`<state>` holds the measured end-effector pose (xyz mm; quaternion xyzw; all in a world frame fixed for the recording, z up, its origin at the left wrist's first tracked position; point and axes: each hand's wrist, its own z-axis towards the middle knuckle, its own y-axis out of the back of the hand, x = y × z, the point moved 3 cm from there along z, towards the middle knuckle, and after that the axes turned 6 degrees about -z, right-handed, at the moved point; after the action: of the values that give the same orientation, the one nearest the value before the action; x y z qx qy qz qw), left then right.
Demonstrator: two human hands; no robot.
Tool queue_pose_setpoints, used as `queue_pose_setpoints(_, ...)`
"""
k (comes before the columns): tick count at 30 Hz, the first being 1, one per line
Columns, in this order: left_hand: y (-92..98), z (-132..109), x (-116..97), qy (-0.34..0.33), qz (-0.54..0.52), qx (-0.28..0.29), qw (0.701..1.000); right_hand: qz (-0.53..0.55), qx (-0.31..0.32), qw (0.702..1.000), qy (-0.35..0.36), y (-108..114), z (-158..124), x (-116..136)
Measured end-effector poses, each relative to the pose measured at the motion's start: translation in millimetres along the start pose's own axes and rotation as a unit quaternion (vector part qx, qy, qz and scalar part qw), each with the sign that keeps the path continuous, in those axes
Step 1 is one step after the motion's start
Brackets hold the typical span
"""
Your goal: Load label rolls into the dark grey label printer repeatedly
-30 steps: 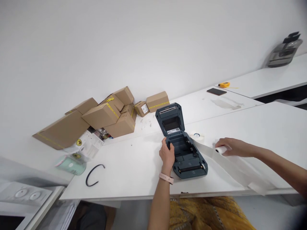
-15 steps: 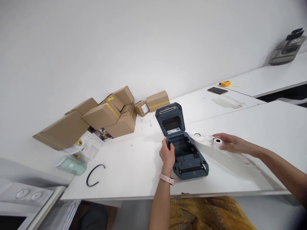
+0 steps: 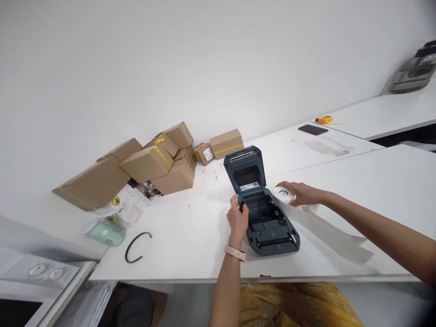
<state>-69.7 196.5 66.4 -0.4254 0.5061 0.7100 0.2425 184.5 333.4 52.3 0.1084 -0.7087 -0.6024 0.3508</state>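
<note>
A dark blue label printer point(image 3: 262, 213) sits open on the white table point(image 3: 190, 245), its lid tilted back. My left hand point(image 3: 238, 219) grips the printer's left side wall, a pink watch band on the wrist. My right hand point(image 3: 301, 194) is curled over a white paper roll point(image 3: 283, 193) lying just right of the printer. A long strip of white paper point(image 3: 330, 231) trails from the roll toward the table's front right edge.
A heap of cardboard boxes point(image 3: 150, 163) lies at the back left, with packets and a mint-green roll point(image 3: 104, 231) beside it. A black curved band point(image 3: 136, 246) lies on the table. A phone point(image 3: 312, 129), a yellow tape measure point(image 3: 323, 119) and another machine point(image 3: 412, 72) sit farther right.
My right hand has moved left from the small roll on the unrolled strip to the larger roll beside the printer. The left hand has stayed on the printer.
</note>
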Motion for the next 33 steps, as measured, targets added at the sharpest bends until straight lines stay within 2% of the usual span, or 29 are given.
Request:
queue_pose_setpoints(4,-2.9,1.0,4.9,-0.006,-0.002,-0.014,1.000,0.054,-0.013,0.998,-0.012,5.8,-7.4,1.8)
queue_pose_setpoints(7,-4.5,1.0,7.2,-0.012,-0.004,-0.020,1.000,0.139,-0.024,0.989,-0.051,25.2,-24.0,1.8)
queue_pose_setpoints(9,-4.4,0.1,6.8,-0.027,0.001,-0.026,0.999,0.196,-0.030,0.979,-0.052,42.4,-36.1,9.7)
queue_pose_setpoints(12,-3.7,-1.3,4.3,-0.056,0.010,-0.021,0.998,0.262,-0.047,0.964,-0.003,62.7,-48.5,40.2)
queue_pose_setpoints(15,-1.1,-0.8,3.7,-0.070,0.008,-0.011,0.997,0.299,-0.029,0.953,0.038,63.2,-47.0,82.1)
queue_pose_setpoints(18,2.7,2.6,5.2,-0.083,0.002,0.006,0.997,0.259,-0.002,0.963,0.080,50.7,-31.6,117.5)
queue_pose_setpoints(21,5.6,7.0,7.7,-0.091,-0.003,0.019,0.996,0.176,0.032,0.979,0.094,37.8,-10.8,135.3)
queue_pose_setpoints(26,5.5,10.7,11.1,-0.088,-0.010,0.010,0.996,0.038,0.090,0.990,0.103,25.8,12.2,142.7)
queue_pose_setpoints(33,2.5,11.5,16.7,-0.075,-0.024,0.005,0.997,-0.065,0.106,0.984,0.127,8.2,23.9,147.3)
